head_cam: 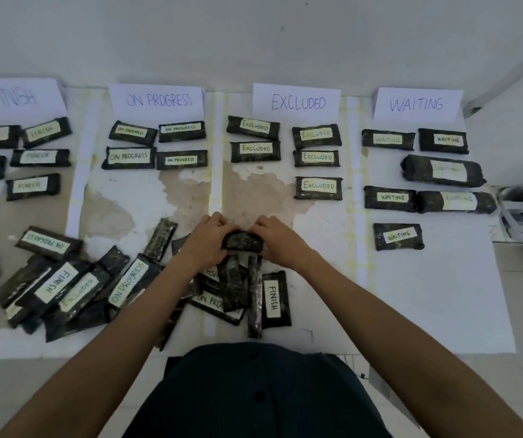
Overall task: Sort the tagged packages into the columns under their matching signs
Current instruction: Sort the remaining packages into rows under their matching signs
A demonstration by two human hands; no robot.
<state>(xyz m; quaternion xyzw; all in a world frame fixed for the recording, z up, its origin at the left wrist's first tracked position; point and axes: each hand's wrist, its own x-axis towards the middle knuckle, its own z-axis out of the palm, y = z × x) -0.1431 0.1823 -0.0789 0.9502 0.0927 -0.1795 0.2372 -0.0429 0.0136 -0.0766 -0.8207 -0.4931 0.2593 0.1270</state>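
**Package in hand, tag not readable yet**

Hands first: left hand [208,240] and right hand [274,237] are both clamped on one dark package [243,241], one at each end, held just above the far side of the unsorted pile [102,286]. Its tag isn't showing from here, so I can't say which column it belongs in. My take: flip it tag-up and read it before moving anywhere, and lift it clear so it doesn't drag the loose ones underneath, like the FINISH package [274,298] at the pile's right edge.

The pile sits along the near edge of the floor sheet [443,295], mostly left of centre, with FINISH, ON PROGRESS and EXCLUDED tags mixed in.

Further out the columns are partly filled: five under the FINISH sign [13,96] as far as I can see, four under ON PROGRESS [159,99], five under EXCLUDED [298,102], six under WAITING [416,104]. Set it in the next free spot nearest you, tag up, square with its neighbours.
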